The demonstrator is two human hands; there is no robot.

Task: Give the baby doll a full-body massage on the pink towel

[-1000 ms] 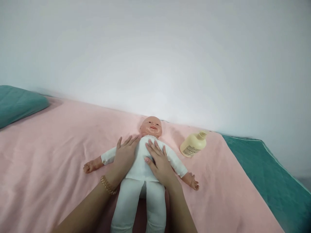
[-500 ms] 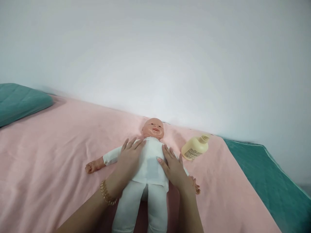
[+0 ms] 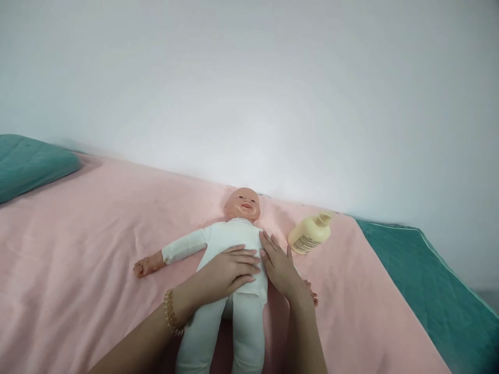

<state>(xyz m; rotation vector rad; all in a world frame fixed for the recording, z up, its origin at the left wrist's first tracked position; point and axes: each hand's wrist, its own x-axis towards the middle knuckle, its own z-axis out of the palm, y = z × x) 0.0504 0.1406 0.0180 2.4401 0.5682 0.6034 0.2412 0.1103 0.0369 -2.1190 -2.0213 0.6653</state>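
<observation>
A baby doll [image 3: 230, 236] in a white cloth body lies on its back, its head toward the wall and its arms spread. My left hand [image 3: 230, 270], with a beaded bracelet [image 3: 170, 312] on the wrist, rests flat across the doll's belly, fingers pointing right. On the doll's chest at the right side lies my right hand [image 3: 278, 264], fingers stretched out and pointing up. It covers most of the doll's arm on that side. Neither hand grips anything. Just beyond my right hand stands a pale yellow bottle [image 3: 311, 235] with a printed label.
A pink sheet [image 3: 117, 218] covers the bed under the doll. At the far left lies a green pillow [image 3: 35, 166]. Green bedding [image 3: 421, 275] shows along the right. A white wall [image 3: 249, 93] rises right behind the doll's head.
My left hand has slid from the doll's upper chest down and right onto its belly, turning sideways. My right hand stays on the chest with its fingers closer together.
</observation>
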